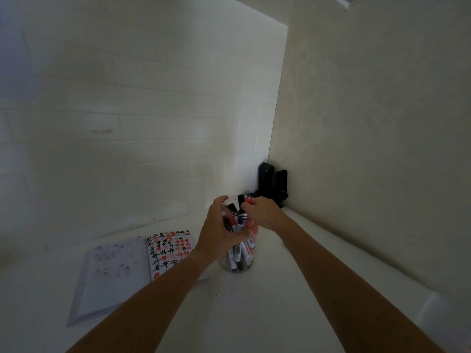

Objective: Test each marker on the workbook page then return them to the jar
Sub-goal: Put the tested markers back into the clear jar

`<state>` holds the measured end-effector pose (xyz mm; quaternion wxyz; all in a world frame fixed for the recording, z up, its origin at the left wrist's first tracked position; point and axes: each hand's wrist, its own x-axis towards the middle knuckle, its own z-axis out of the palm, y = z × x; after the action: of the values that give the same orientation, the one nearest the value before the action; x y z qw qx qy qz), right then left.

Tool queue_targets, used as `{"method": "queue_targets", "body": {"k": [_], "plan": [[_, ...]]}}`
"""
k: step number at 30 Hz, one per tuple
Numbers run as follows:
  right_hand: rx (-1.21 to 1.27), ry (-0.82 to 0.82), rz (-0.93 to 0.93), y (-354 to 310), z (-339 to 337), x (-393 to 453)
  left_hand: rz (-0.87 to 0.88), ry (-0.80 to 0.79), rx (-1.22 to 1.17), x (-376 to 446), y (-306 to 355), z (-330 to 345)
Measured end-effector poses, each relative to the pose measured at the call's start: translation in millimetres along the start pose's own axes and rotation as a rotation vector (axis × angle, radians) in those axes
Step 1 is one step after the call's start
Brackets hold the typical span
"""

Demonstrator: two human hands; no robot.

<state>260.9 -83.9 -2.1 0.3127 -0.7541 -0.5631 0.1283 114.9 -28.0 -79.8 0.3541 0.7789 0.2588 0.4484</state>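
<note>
The fingers [245, 205] of the right hand [260, 212] are pinched together on the top end of a red-capped marker [248, 200] at the mouth of the jar [238, 253] — whether it is going in or coming out cannot be told from this view. The marker's long axis runs roughly upright, tipped a little, so the coming move looks like a straight travel along that axis, down into or up out of the jar directly below the fingers. The left hand [219, 229] wraps the jar's upper wall from the left, fingers curled round the clear rim, steadying it. Inside stand more black and red markers, leaning at mixed angles. The right hand is the nearer one to the marker; the left only holds the jar. On the white counter [280, 301], just left of the jar, the workbook [132, 266] lies open, its right page crowded with black and red hash marks. A black stand [271, 183] sits in the corner behind.
</note>
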Motion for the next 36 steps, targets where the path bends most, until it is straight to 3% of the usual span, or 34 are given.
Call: {"method": "queue_targets", "body": {"k": [2, 6, 9, 14, 17, 26, 32, 36], "plan": [[-0.022, 0.073, -0.099, 0, -1, -2, -0.008, 0.004, -0.016, 0, 2, 0], [0.270, 0.336, -0.193, 13, -1, -17, -0.024, 0.013, -0.037, -9, 5, 6], [0.183, 0.443, -0.125, 47, 6, -20, -0.037, 0.037, -0.019, -18, 6, 17], [-0.357, 0.230, 0.295, 132, 13, -40, -0.049, 0.052, 0.001, -22, 12, 37], [-0.443, 0.157, 0.468, 176, 18, -55, -0.041, 0.049, -0.004, -20, 14, 49], [-0.580, 0.210, 0.306, 185, 25, -63, -0.056, 0.051, 0.006, -14, 10, 58], [-0.365, 0.229, 0.358, 170, 23, -59, -0.060, 0.028, 0.005, -13, 15, 53], [-0.367, 0.168, 0.389, 156, 24, -60, -0.038, 0.021, 0.041, -13, 17, 44]]}}
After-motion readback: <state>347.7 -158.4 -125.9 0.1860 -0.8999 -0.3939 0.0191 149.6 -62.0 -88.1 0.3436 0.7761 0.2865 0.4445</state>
